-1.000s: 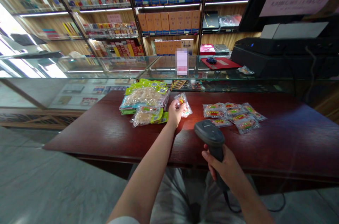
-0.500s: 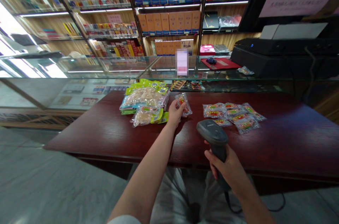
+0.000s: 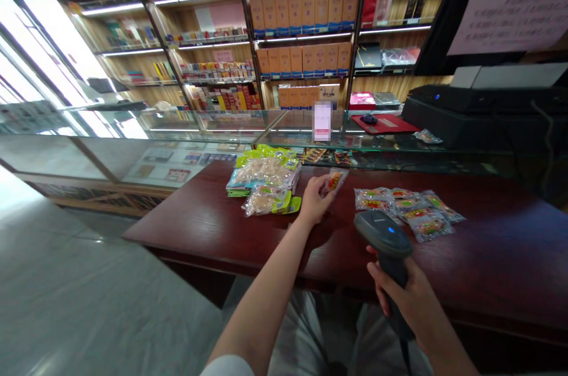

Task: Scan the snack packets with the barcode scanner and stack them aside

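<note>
My left hand [image 3: 316, 199] is closed on a small clear snack packet [image 3: 334, 182] with a red and yellow label, tilted over the middle of the dark red table. In my right hand [image 3: 402, 290] is a black barcode scanner [image 3: 385, 234], gripped by its handle, with a blue light lit on its top. Beyond the scanner lie several similar snack packets [image 3: 415, 210], flat and partly overlapping. Left of my left hand, a pile of larger green and clear food bags [image 3: 266, 169] is stacked, with a smaller clear bag [image 3: 265, 201] in front of it.
The dark red table [image 3: 199, 216] meets a glass display counter [image 3: 213, 127] behind it. A black machine [image 3: 488, 112] stands at the right, near a mouse [image 3: 368, 119] on a red mat. Shelves of boxes [image 3: 306, 12] line the back wall.
My left hand has lifted and tilted the snack packet. A blue light now shows on the scanner. The whole view has shifted, with the scene lower and further right.
</note>
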